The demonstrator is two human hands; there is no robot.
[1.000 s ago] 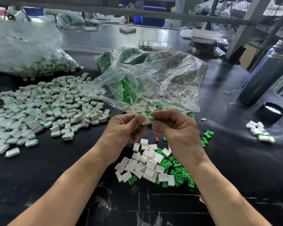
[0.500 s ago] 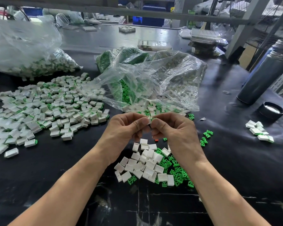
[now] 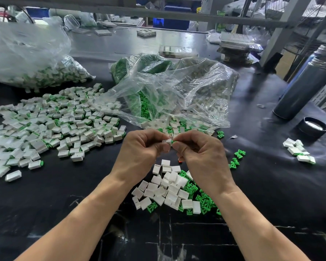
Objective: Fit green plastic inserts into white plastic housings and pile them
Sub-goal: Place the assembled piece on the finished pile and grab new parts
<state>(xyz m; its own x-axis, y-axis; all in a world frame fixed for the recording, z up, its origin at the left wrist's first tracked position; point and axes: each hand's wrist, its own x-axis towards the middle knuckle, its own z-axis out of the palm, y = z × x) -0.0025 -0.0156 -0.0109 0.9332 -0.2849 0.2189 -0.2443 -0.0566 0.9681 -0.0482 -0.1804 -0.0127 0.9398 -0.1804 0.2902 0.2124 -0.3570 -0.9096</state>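
At the centre of the black worktable (image 3: 271, 185), the left hand (image 3: 139, 151) is pinching a white housing (image 3: 167, 141) between thumb and forefinger, while the right hand (image 3: 201, 153) is pinching a green insert (image 3: 173, 142) and meeting the housing's open end with it; the insert looks only partly seated. At nine o'clock a large spread of finished assemblies (image 3: 55, 125) is lying, so much seems done. At six o'clock, loose empty housings (image 3: 164, 187) and green inserts (image 3: 201, 198) are waiting, and the clear bags (image 3: 177, 91) at twelve o'clock are holding far more, so plenty is likely remaining.
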